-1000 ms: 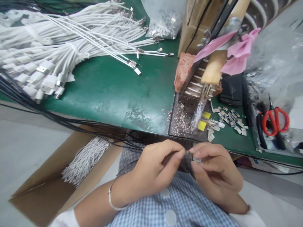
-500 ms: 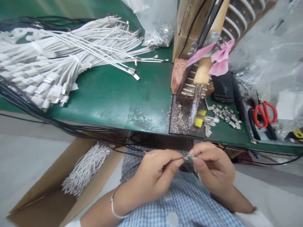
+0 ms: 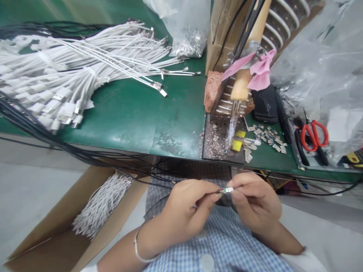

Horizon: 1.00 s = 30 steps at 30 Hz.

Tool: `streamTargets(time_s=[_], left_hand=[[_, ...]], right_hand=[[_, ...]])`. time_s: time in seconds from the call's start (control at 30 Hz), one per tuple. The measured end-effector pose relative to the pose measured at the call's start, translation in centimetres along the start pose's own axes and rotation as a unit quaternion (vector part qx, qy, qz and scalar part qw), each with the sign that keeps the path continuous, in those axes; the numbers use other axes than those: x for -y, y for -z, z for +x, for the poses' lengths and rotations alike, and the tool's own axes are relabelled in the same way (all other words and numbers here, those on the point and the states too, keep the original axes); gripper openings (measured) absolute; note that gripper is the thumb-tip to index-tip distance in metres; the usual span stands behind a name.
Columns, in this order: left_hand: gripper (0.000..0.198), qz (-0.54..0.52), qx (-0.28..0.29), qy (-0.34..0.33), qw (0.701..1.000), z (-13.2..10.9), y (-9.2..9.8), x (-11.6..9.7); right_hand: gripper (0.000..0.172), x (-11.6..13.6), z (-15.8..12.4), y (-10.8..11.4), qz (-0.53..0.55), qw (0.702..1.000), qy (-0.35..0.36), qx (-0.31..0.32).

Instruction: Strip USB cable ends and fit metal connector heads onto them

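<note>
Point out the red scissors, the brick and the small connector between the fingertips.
Scissors (image 3: pixel 314 134), head view, red handles.
Brick (image 3: pixel 212 90), head view, top face.
Connector (image 3: pixel 227 190), head view, metal end between both hands.

Green workbench (image 3: pixel 127 113) and its load

White USB cables (image 3: pixel 70 71) heaped at ten o'clock; a brick (image 3: pixel 212 90) and soldering-iron stand (image 3: pixel 227 102) at one o'clock; small metal connector shells (image 3: pixel 268 136) and red-handled scissors (image 3: pixel 314 133) at three o'clock.
</note>
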State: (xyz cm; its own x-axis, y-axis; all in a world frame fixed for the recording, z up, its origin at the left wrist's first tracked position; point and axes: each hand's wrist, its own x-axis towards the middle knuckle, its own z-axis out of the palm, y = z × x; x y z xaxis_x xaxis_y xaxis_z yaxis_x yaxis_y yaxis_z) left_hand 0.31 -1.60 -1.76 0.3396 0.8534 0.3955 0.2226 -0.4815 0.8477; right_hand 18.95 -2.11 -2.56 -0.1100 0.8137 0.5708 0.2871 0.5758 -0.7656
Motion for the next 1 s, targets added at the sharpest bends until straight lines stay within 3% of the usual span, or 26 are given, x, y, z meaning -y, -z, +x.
streamTargets(time_s=[0.3,0.47,0.8,1.0], left_hand=[[0.007,0.069,0.005,-0.030,0.997,-0.17,-0.07,0.19],[0.009,0.072,0.030,-0.007,0.997,-0.06,0.24,0.18],[0.032,0.075,0.064,0.012,0.995,0.26,0.34,-0.24],[0.029,0.069,0.067,0.015,0.995,0.25,0.57,-0.28]], right_hand=[[0.013,-0.11,0.30,0.20,-0.014,1.000,0.025,0.001],[0.014,-0.11,0.23,0.37,-0.010,1.000,0.010,0.010],[0.019,0.34,-0.26,-0.52,0.140,0.981,-0.134,-0.004],[0.018,0.42,-0.18,-0.52,0.147,0.979,-0.142,0.002]])
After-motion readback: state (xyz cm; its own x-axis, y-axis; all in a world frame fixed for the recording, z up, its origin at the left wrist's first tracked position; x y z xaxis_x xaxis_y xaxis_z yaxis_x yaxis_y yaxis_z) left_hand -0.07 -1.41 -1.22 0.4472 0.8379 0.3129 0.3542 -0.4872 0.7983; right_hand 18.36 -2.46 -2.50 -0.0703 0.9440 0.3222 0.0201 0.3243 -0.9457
